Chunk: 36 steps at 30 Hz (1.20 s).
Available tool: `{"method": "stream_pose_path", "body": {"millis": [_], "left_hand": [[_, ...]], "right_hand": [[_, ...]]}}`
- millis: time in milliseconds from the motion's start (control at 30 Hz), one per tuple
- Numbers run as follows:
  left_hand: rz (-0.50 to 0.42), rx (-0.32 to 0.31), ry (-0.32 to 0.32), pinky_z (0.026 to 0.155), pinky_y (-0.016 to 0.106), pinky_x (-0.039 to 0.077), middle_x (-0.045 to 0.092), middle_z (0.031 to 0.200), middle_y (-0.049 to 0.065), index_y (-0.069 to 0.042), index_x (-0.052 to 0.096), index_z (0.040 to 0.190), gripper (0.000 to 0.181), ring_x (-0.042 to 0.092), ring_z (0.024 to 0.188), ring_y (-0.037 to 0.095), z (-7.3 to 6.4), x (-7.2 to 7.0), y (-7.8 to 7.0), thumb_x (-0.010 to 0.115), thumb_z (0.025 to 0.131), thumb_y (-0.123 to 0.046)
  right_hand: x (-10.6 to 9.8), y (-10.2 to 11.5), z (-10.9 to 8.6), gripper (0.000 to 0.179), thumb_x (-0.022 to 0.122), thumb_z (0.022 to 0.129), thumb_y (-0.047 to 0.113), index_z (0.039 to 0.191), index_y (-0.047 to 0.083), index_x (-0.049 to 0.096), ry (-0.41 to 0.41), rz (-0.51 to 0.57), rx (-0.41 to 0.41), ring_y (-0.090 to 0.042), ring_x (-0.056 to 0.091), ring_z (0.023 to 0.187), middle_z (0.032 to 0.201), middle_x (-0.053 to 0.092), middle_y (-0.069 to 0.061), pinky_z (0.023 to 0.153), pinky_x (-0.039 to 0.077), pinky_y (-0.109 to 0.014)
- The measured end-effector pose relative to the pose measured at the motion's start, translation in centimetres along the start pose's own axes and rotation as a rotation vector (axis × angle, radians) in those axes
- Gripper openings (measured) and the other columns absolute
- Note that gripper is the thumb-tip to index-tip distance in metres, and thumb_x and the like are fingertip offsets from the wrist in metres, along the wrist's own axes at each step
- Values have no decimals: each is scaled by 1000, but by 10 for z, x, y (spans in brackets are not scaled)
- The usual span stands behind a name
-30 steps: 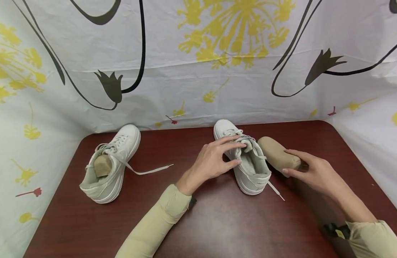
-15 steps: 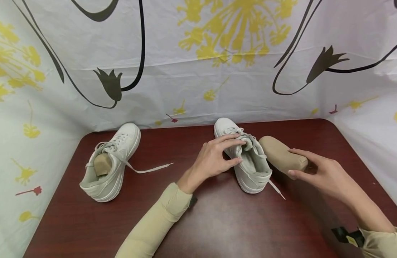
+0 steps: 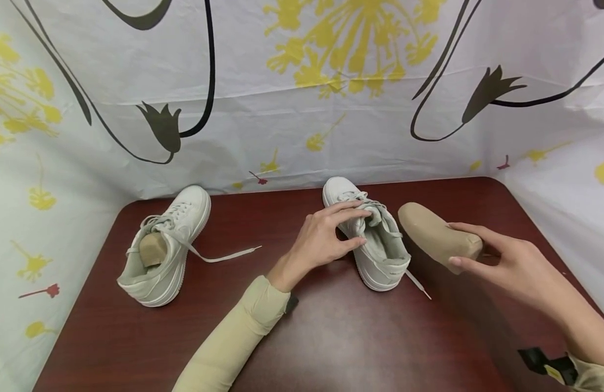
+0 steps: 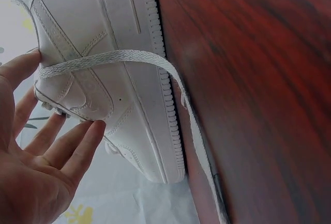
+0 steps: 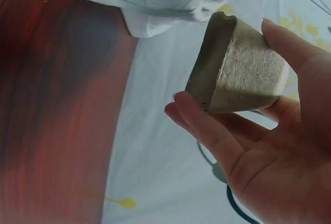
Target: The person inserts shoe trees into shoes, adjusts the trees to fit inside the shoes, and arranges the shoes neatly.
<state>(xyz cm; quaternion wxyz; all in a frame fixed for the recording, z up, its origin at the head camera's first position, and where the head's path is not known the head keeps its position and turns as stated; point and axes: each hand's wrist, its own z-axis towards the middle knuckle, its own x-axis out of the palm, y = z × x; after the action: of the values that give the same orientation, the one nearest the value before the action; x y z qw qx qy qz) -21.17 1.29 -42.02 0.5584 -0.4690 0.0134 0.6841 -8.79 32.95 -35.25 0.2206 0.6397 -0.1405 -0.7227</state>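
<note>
In the head view, my left hand (image 3: 326, 234) is at the opening of the right-hand white sneaker (image 3: 385, 272), its fingers bent over the tongue and laces, the thumb at the collar. Up close in the left wrist view, the fingertips touch the sneaker's side (image 4: 119, 84). My right hand (image 3: 522, 267) pinches the back end of a tan moulded shoe insert (image 3: 434, 234) between thumb and fingers. The insert is tilted and held off the table, to the right of that sneaker. Its hollow end shows in the right wrist view, near my right hand (image 5: 279, 131).
Another white sneaker (image 3: 184, 218) stands at the left with a tan insert (image 3: 153, 249) inside it. Its lace (image 3: 228, 257) trails over the dark red table (image 3: 262, 337). A patterned white cloth (image 3: 262, 130) hangs behind and at both sides. A lace end (image 3: 419, 284) lies beside the right-hand sneaker.
My right hand has moved to the right with the shoe insert, away from the right-hand sneaker, and the insert has lifted a little. My left hand has stayed at the sneaker.
</note>
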Motion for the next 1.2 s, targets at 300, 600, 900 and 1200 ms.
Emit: {"method": "stream_pose_path", "body": {"millis": [300, 600, 900, 1200], "left_hand": [[9, -2, 9, 68, 27, 51, 60, 136, -2, -26, 70, 127, 50, 64, 113, 13, 0, 0, 0, 84, 79, -32], [0, -12, 20, 67, 25, 50, 60, 137, -4, -27, 69, 127, 50, 65, 112, 13, 0, 0, 1, 83, 80, -35], [-10, -31, 51, 67, 26, 49, 59, 138, -6, -28, 69, 128, 49, 65, 111, 13, -1, 1, 0, 82, 82, -35], [-10, -48, 60, 72, 29, 51, 58, 138, -8, -30, 68, 128, 48, 63, 115, 12, 1, -3, 0, 81, 82, -35]], "right_hand": [[-10, 12, -7, 66, 86, 78, 29, 137, 37, 58, 30, 43, -31, 7, 64, 91, 133, 61, 6, 75, 37, -6], [-12, 23, -9, 66, 86, 79, 21, 138, 32, 57, 54, 101, -86, 4, 65, 92, 139, 55, 7, 73, 47, -8], [-10, 42, -14, 66, 86, 79, 18, 138, 29, 57, 113, 120, -179, 9, 56, 111, 145, 47, 11, 74, 52, -13], [-9, 53, -11, 67, 86, 78, 19, 137, 27, 57, 100, 115, -220, 5, 58, 110, 141, 49, 11, 75, 53, -14]]}}
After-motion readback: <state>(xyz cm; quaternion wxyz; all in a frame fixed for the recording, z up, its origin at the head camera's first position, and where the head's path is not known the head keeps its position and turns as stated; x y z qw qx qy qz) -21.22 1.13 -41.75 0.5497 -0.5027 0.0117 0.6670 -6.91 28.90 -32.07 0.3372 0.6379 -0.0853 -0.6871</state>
